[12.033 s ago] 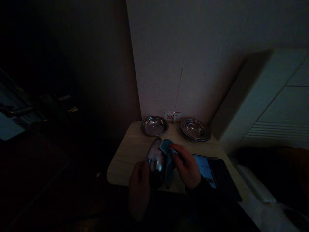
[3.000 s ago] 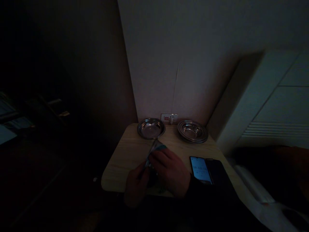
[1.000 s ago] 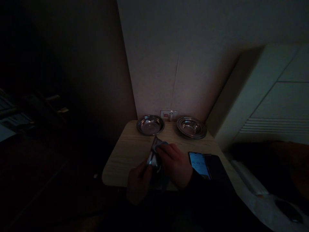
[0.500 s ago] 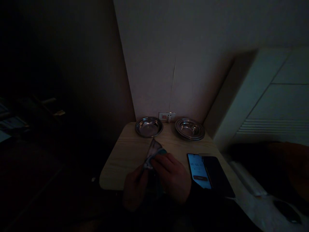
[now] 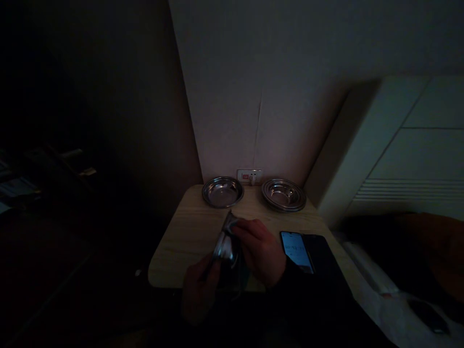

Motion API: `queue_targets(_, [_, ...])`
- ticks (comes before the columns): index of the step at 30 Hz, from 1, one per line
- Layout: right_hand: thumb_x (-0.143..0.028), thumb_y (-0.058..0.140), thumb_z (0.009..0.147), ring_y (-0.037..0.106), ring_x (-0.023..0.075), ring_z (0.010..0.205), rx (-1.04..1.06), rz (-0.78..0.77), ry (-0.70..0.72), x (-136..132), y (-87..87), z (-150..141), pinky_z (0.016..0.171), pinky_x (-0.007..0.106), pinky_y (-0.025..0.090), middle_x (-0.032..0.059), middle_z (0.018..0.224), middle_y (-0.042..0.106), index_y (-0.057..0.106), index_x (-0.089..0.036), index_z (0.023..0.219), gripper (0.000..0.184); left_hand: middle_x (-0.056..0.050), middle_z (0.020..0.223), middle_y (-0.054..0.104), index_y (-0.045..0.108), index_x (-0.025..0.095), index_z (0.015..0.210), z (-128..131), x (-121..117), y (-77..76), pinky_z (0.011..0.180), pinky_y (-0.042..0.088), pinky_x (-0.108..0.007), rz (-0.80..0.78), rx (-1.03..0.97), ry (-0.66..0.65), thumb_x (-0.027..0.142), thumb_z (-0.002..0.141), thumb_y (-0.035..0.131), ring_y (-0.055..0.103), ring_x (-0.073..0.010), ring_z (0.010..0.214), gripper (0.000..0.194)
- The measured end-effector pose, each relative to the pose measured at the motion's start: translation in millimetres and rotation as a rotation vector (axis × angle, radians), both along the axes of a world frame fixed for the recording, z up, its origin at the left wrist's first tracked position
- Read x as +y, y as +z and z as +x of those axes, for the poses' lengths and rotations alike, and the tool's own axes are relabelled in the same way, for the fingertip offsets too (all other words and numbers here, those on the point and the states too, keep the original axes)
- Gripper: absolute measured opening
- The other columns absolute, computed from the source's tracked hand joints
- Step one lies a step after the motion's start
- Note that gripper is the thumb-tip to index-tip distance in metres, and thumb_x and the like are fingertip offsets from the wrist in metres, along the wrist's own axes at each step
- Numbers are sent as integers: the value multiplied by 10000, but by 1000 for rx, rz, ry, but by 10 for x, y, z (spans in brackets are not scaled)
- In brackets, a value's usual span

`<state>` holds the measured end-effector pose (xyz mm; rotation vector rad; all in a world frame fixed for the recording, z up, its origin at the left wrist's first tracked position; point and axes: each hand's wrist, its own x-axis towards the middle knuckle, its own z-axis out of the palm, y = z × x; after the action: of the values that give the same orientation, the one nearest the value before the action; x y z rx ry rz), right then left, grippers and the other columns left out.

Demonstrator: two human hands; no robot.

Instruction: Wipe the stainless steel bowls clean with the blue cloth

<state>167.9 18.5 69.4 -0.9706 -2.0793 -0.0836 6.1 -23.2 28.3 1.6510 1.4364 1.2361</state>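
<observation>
My left hand (image 5: 200, 287) is closed on the lower left edge of a shiny metal plate (image 5: 224, 247), held tilted above the front of the table. A cloth (image 5: 230, 224) is bunched under the fingers of my right hand (image 5: 261, 252), which presses it against the plate's upper part. The cloth's lower end hangs down, mostly lost in the dark. Most of the plate's outline is hidden by my hands and shadow. Beyond them, a shallow steel dish (image 5: 222, 192) rests at the back left of the table, and a stack of steel dishes (image 5: 283, 195) at the back right.
The small wooden table (image 5: 177, 241) stands against the wall. A lit phone (image 5: 296, 249) showing a timer lies on its right side, beside a dark flat object (image 5: 324, 256). A wall socket (image 5: 250, 176) sits behind the dishes. Right of the table is a pale bed headboard (image 5: 413, 154).
My right hand has moved slightly up with the cloth, baring more of the plate's shiny surface. My left hand keeps its hold, a little lower. My right sleeve covers more of the phone.
</observation>
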Motion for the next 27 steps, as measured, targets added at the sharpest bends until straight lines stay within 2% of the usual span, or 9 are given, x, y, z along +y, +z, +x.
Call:
queue_targets(5, [-69, 405, 813, 521, 207, 819, -1, -6, 16, -31, 1, 2, 713, 349, 496, 114, 931, 623, 624, -132, 998, 294, -37, 665, 676, 684, 121, 786, -12, -4, -27, 529, 470, -198, 5, 2, 12, 382, 780, 441, 607, -152, 596, 357])
queue_targets(10, [-85, 438, 812, 513, 200, 859, -21, 17, 100, -50, 1, -23, 727, 326, 493, 93, 989, 621, 614, -156, 1016, 279, -34, 655, 675, 691, 121, 795, -28, 36, -20, 530, 471, -202, 5, -3, 10, 381, 774, 452, 603, -152, 589, 354])
queue_targets(13, [-61, 417, 789, 525, 201, 811, 14, 0, 18, -18, 9, -22, 710, 339, 495, 98, 923, 629, 627, -145, 971, 291, -39, 680, 679, 691, 118, 822, -33, 41, -28, 547, 479, -209, -4, -15, 10, 391, 780, 443, 611, -159, 616, 372])
queue_targets(18, [-67, 414, 793, 519, 192, 843, 16, -17, 70, 35, -23, 4, 735, 321, 486, 93, 987, 620, 620, -156, 1008, 311, -37, 675, 681, 692, 118, 819, -35, 16, -54, 530, 478, -205, -32, -29, -19, 400, 784, 441, 613, -159, 606, 379])
queue_targets(21, [-39, 401, 761, 532, 194, 786, 20, -52, -11, 77, -38, 22, 706, 330, 485, 92, 878, 635, 646, -149, 930, 317, -38, 675, 685, 694, 120, 807, -22, 8, -63, 531, 482, -205, -27, -39, -11, 408, 771, 455, 618, -162, 606, 376])
queue_targets(24, [-65, 424, 776, 524, 194, 841, 18, -59, 34, 87, -25, 21, 731, 318, 481, 93, 992, 624, 626, -141, 1011, 319, -33, 649, 683, 695, 134, 740, -11, 12, -54, 519, 480, -199, 8, -39, -10, 400, 765, 453, 615, -157, 581, 360])
queue_targets(27, [-48, 413, 763, 532, 192, 804, 14, -54, 13, 76, 1, 15, 729, 323, 481, 97, 929, 637, 638, -129, 966, 313, -32, 615, 675, 696, 130, 739, -11, 25, -35, 497, 476, -203, 5, -21, 2, 402, 755, 455, 609, -158, 550, 364])
